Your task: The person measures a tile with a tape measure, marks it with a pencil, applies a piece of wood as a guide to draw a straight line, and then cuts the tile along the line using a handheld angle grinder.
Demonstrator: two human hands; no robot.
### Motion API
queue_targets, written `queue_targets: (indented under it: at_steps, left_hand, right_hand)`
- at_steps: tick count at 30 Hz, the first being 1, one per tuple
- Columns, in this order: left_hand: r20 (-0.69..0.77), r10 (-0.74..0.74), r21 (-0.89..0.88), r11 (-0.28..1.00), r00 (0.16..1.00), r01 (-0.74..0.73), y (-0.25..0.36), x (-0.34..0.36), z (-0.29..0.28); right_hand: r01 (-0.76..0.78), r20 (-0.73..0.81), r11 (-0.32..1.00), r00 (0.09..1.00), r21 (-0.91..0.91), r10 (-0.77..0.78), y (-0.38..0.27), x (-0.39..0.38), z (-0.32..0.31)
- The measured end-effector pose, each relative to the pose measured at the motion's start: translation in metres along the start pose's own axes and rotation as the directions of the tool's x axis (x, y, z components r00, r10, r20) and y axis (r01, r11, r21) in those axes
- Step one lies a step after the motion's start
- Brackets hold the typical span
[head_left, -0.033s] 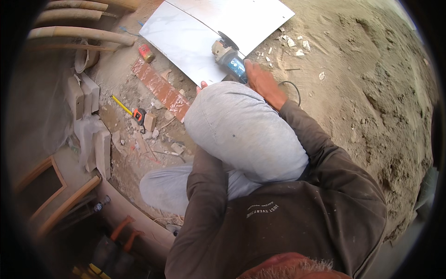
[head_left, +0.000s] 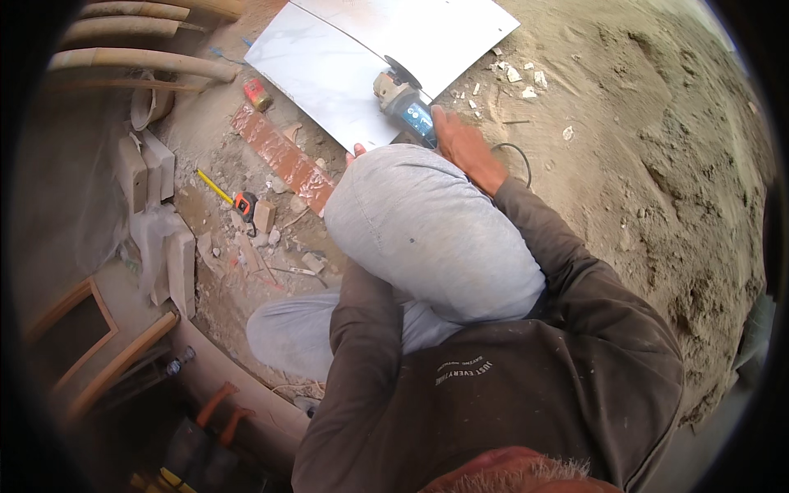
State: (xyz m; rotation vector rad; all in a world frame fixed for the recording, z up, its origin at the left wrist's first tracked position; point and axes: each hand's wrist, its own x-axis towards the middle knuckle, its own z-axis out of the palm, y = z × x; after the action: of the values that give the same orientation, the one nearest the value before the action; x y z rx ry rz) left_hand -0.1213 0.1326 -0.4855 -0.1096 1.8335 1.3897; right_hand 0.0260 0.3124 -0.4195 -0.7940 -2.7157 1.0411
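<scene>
My right hand [head_left: 464, 144] is closed around the rear body of a blue and grey angle grinder [head_left: 417, 115]. The grinder's dark disc [head_left: 403, 72] stands on edge at a dark line that runs across a white tile [head_left: 320, 78] lying on the ground. Whether the disc is spinning I cannot tell. Only the fingertips of my left hand [head_left: 357, 152] show, at the tile's near corner; my raised knee [head_left: 427, 222] in grey trousers hides the rest. They appear to grip the edge there. A black cord [head_left: 524, 156] curves out beside my right wrist.
A reddish-brown strip [head_left: 283, 160], a red can [head_left: 257, 94] and a tape measure [head_left: 244, 203] with its yellow blade out lie to the left. White shards [head_left: 528, 80] dot the sandy ground at right. Pale blocks [head_left: 181, 263] stand at left; another person's bare limbs [head_left: 218, 407] show lower left.
</scene>
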Motion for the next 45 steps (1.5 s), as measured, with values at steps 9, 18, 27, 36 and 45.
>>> queue_targets:
  at_steps: [9, 18, 27, 36, 45]
  left_hand:
    - [0.005, -0.003, -0.013, 1.0, 1.0, 0.003, 0.001, -0.001, 0.003]
    - [-0.001, -0.002, -0.023, 1.0, 1.0, 0.002, 0.002, -0.002, 0.003]
    - [-0.005, -0.006, -0.034, 0.999, 1.0, 0.006, 0.0, -0.005, 0.002]
    - [0.001, -0.015, -0.052, 0.999, 1.0, 0.015, -0.001, -0.002, 0.006]
    - [-0.001, -0.018, -0.074, 0.997, 1.0, 0.018, 0.001, -0.002, 0.007]
  right_hand:
    - [-0.024, 0.018, 0.999, 1.0, -0.024, 0.024, 0.003, -0.005, -0.001]
    - [-0.062, 0.072, 0.998, 0.995, -0.01, 0.063, 0.001, -0.007, -0.006]
    - [-0.048, 0.085, 0.998, 0.995, -0.045, 0.051, 0.005, -0.016, -0.01]
    - [-0.044, 0.052, 0.999, 0.998, -0.022, 0.045, 0.006, -0.02, -0.016]
    - [-0.038, 0.06, 0.999, 0.997, -0.027, 0.039, 0.008, -0.017, -0.015]
